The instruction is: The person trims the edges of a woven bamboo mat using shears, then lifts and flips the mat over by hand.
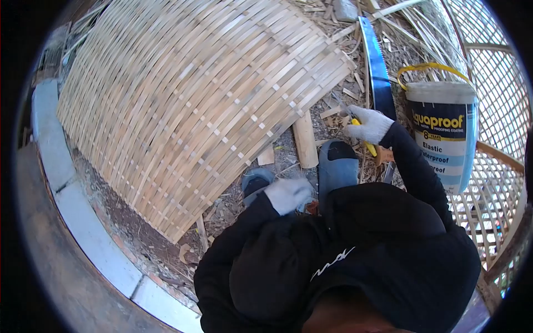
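"What's the person working with?"

"A yellow tool (371, 148), held in the right hand (369, 125), which is closed around it in a white glove. Yellow shows on both sides of the grip."

"And the left hand (290, 194)?"

"Gloved too, but blurred; I can't tell whether its fingers are gripping anything. It's nearer the body than the right one."

"What's close by?"

"One shoe (338, 169) is between the two hands, and the other (255, 180) is just beside the left hand, partly hidden by it. A split length of bamboo (304, 141) lies to the left of the right hand, on ground strewn with shavings."

"And the big woven mat (194, 100)?"

"Ahead of the left hand and out to its left, pale strips crossing all over."

"To the right?"

"A saw's blue blade (377, 66) reaches forward from just beside the right hand. A labelled bucket (444, 133) with a yellow handle stands right of that hand, and beyond it is a lattice (491, 72)."
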Available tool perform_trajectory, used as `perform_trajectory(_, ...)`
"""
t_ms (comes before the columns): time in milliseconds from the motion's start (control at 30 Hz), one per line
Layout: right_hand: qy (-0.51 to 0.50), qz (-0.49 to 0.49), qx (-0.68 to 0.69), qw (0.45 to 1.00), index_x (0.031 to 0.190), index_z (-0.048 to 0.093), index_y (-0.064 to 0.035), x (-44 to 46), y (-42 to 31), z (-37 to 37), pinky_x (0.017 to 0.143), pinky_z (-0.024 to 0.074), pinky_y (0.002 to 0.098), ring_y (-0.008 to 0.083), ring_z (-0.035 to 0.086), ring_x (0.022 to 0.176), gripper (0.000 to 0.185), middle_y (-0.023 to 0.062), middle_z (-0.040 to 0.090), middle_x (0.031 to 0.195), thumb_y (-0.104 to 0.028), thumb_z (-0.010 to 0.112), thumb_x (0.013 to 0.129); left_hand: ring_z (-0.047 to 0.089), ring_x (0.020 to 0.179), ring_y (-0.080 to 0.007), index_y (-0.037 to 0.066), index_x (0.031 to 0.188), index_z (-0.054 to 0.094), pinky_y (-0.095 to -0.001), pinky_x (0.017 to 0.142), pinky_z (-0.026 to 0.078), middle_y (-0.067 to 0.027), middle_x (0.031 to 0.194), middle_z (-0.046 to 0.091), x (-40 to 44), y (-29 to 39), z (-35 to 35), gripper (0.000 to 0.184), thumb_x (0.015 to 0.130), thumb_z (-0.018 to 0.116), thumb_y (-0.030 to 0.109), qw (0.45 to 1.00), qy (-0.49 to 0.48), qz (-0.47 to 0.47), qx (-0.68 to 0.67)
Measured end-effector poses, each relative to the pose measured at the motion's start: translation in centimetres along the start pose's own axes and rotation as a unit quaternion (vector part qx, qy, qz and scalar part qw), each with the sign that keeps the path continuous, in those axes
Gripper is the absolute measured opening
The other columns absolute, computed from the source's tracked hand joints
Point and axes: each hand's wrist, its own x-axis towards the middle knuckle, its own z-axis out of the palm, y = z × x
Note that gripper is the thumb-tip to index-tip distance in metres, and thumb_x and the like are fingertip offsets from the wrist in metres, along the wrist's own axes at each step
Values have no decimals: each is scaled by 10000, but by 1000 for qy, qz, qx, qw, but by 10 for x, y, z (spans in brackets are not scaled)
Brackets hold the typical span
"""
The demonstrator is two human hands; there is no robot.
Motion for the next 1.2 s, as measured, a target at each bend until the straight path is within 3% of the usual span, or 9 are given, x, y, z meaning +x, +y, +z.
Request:
perform_trajectory(67, 2, -39, 20, 999, 1403, 592, -63, -1, -13, -1, 928, 551, 395, 291, 730, 1013, 584, 200, 731, 1093, -397, 707, 938, 705, 1032, -408, 51, 1106, 701, -481, 926, 560, -193, 1128, 717, -12, -6, 31, 226, 980, 623, 222, 990, 25, 117, 73)
perform_trajectory(233, -29, -82, 61, 994, 1451, 560, -62, -6, -48, 3, 811, 569, 370, 222, 723, 868, 596, 129, 723, 1013, -329, 713, 941, 679, 987, -370, 63, 1017, 720, -479, 899, 554, -160, 992, 678, -7, 4, 21, 171, 914, 683, 194, 997, -72, 13, 31)
perform_trajectory(267, -64, -37, 38, 997, 1459, 545, -38, -13, -66, -4, 988, 532, 409, 318, 711, 1116, 638, 217, 714, 1190, -375, 688, 937, 678, 965, -366, 64, 1007, 720, -480, 879, 556, -151, 971, 673, -6, 5, 19, 181, 909, 695, 214, 995, -46, 12, 93)
perform_trajectory(333, -65, -69, 21, 995, 1458, 547, -42, -11, -63, 3, 1005, 526, 425, 353, 705, 1140, 644, 231, 706, 1205, -395, 678, 935, 689, 900, -348, 67, 979, 714, -474, 824, 565, -129, 939, 677, 4, 19, -7, 255, 900, 737, 309, 979, -61, 1, 196)
perform_trajectory(633, -85, -113, -60, 988, 1450, 541, -10, 1, -59, 20, 968, 536, 493, 459, 701, 1094, 686, 310, 712, 1135, -446, 660, 934, 692, 953, -347, 98, 1170, 705, -444, 839, 575, -138, 972, 693, 18, -1, -59, 285, 911, 747, 211, 952, 269, -22, 142)
perform_trajectory(833, -63, -150, -23, 986, 1446, 543, -7, 6, -59, 30, 942, 545, 487, 455, 710, 1073, 692, 322, 710, 1120, -442, 686, 928, 634, 1118, -365, 110, 1239, 668, -503, 938, 513, -147, 1133, 665, 34, -6, -90, 359, 916, 711, 261, 894, 273, -125, 331)
perform_trajectory(967, -85, -128, -12, 988, 1455, 544, -8, -2, -75, 27, 943, 550, 454, 390, 726, 1078, 682, 272, 719, 1119, -405, 695, 922, 578, 1225, -372, 86, 1354, 641, -491, 992, 486, -143, 1262, 649, 25, 2, -63, 481, 922, 714, 283, 880, 289, -82, 367)
perform_trajectory(1100, -143, -110, 121, 976, 1454, 548, 8, -1, -71, 37, 902, 558, 416, 311, 730, 1015, 658, 211, 728, 1110, -365, 693, 931, 624, 1200, -371, 50, 1427, 595, -483, 1043, 491, -179, 1298, 657, 16, 1, -33, 529, 954, 715, 254, 930, 348, 7, 117)
perform_trajectory(1200, -186, -152, -3, 971, 1398, 577, -9, 0, -103, 29, 893, 565, 416, 324, 727, 986, 605, 220, 723, 1082, -370, 698, 928, 702, 1132, -306, -11, 1433, 553, -405, 1014, 543, -209, 1285, 670, 16, 8, -16, 507, 1033, 680, 272, 933, 299, -48, -193)
